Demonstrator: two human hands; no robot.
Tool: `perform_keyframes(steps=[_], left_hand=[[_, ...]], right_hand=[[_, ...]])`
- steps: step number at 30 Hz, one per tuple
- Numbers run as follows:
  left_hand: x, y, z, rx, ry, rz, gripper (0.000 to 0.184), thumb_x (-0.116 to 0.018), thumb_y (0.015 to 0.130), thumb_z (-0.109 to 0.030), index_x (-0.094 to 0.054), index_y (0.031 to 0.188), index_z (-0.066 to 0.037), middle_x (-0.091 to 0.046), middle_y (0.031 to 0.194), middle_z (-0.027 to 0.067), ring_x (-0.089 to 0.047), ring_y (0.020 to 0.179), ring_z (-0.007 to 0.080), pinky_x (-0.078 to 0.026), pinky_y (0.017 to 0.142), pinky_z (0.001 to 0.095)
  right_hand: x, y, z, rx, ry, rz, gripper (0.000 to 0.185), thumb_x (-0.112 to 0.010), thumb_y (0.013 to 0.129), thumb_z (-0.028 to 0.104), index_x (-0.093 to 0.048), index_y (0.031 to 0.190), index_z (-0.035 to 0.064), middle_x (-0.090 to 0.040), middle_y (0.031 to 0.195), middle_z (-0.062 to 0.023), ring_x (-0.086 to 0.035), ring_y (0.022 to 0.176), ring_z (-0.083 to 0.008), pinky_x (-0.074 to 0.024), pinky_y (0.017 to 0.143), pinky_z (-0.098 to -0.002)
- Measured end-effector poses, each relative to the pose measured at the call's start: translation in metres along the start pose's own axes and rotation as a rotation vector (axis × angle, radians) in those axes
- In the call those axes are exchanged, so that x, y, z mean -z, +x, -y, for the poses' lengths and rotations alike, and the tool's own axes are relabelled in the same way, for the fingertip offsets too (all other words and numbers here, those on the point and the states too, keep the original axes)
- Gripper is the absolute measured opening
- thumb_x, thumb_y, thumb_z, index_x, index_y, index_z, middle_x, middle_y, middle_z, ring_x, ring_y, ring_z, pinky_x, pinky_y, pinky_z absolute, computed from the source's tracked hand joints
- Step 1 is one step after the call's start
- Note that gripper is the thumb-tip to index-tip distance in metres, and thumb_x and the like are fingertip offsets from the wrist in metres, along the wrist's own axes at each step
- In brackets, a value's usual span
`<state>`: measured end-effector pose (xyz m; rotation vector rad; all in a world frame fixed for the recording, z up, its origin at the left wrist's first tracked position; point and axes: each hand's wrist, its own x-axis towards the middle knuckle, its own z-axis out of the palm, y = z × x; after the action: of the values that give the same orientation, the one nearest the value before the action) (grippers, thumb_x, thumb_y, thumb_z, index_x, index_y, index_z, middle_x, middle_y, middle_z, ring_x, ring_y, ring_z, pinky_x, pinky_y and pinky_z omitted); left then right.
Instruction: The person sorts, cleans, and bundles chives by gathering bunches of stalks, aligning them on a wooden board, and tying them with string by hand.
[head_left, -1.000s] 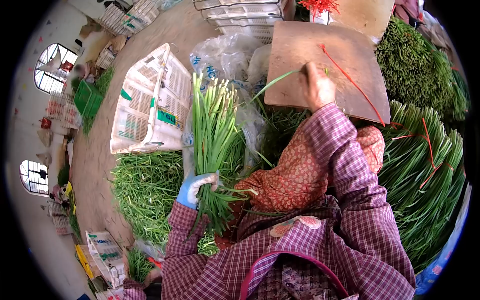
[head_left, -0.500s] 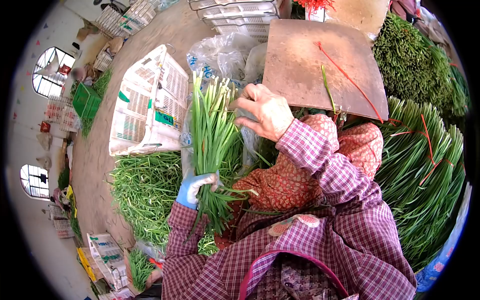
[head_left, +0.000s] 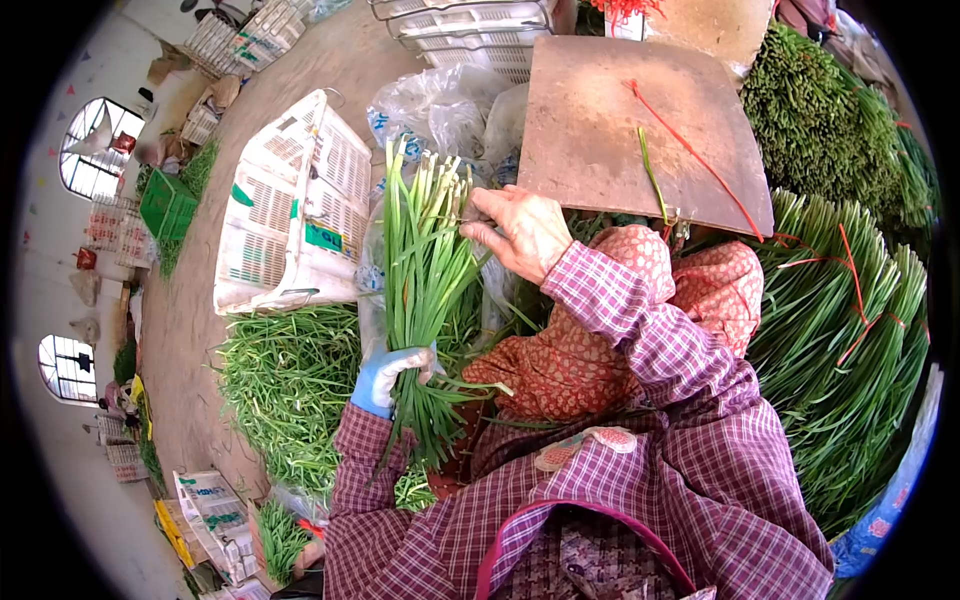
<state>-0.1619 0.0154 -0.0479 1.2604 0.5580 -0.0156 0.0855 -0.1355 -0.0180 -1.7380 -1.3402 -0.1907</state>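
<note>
My left hand [head_left: 385,380], in a blue and white glove, is wrapped round the lower part of a bunch of garlic chives [head_left: 425,270]. The bunch stands upright, pale cut ends at the top and loose green leaves drooping below the fist. Bare, my right hand [head_left: 522,232] is at the bunch's upper right side. Its thumb and fingers are bent together against the outer stalks in a pinch, and the exact stalk between them is hard to make out.
Loose chives [head_left: 290,390] are heaped at left beside a tilted white crate [head_left: 300,215]. A brown board [head_left: 640,130] before me carries a red tie [head_left: 690,155] and one green stalk [head_left: 653,175]. Bundled chives [head_left: 840,350] lie at right. Clear plastic bags [head_left: 440,110] sit behind the bunch.
My right hand has shifted slightly left and down, its fingers drawn closer together against the stalks. The left hand keeps its hold on the bunch.
</note>
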Motion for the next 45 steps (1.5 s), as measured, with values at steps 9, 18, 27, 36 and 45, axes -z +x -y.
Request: perform_keyframes(steps=[9,18,27,36,45], left_hand=[[-0.006,0.003,-0.004,0.014,-0.009,0.128,0.028,-0.061,0.08,-0.025,-0.053,0.065,-0.002,-0.046,0.059,0.0063,-0.049,0.057,0.0193,-0.049,0.076,0.0432],[0.029,0.005,0.034,-0.269,-0.302,0.593,0.022,-0.053,0.092,-0.016,-0.062,0.095,0.003,-0.049,0.071,0.0052,-0.051,0.065,0.0157,-0.049,0.081,0.0381],[0.019,0.012,0.032,-0.288,-0.341,0.626,0.019,-0.054,0.092,-0.015,-0.063,0.1,0.0,-0.05,0.077,0.0036,-0.049,0.066,0.0141,-0.05,0.08,0.0391],[0.029,0.005,0.028,-0.067,-0.319,0.475,0.02,-0.059,0.087,-0.019,-0.059,0.08,0.0,-0.049,0.07,0.0034,-0.049,0.061,0.0147,-0.05,0.077,0.038],[0.021,-0.005,0.018,-0.092,0.008,0.097,0.029,-0.069,0.077,-0.022,-0.057,0.089,0.001,-0.05,0.058,0.0054,-0.05,0.047,0.0155,-0.053,0.065,0.0375]], right_hand=[[0.0,0.001,0.0,-0.324,0.031,-0.034,0.022,-0.061,0.084,0.029,-0.055,0.089,0.0088,-0.064,0.076,-0.0145,-0.062,0.07,-0.0337,-0.0496,0.063,-0.0437],[0.043,-0.007,-0.063,-0.63,-0.35,0.191,0.026,-0.059,0.086,0.038,-0.062,0.099,0.016,-0.069,0.078,-0.0043,-0.067,0.069,-0.0213,-0.0541,0.067,-0.0374],[-0.005,-0.002,0.015,-0.341,0.096,0.201,0.034,-0.069,0.078,0.036,-0.064,0.089,0.0049,-0.069,0.075,-0.0098,-0.068,0.07,-0.0238,-0.0535,0.067,-0.0356],[0.014,-0.009,-0.018,-0.317,-0.263,0.143,0.017,-0.058,0.087,0.027,-0.063,0.091,0.0113,-0.064,0.066,-0.0084,-0.062,0.054,-0.0211,-0.0525,0.053,-0.037],[0.048,-0.002,-0.017,-0.194,-0.383,0.04,0.022,-0.063,0.081,0.033,-0.063,0.095,0.0158,-0.061,0.085,-0.006,-0.061,0.082,-0.0243,-0.052,0.068,-0.0374]])
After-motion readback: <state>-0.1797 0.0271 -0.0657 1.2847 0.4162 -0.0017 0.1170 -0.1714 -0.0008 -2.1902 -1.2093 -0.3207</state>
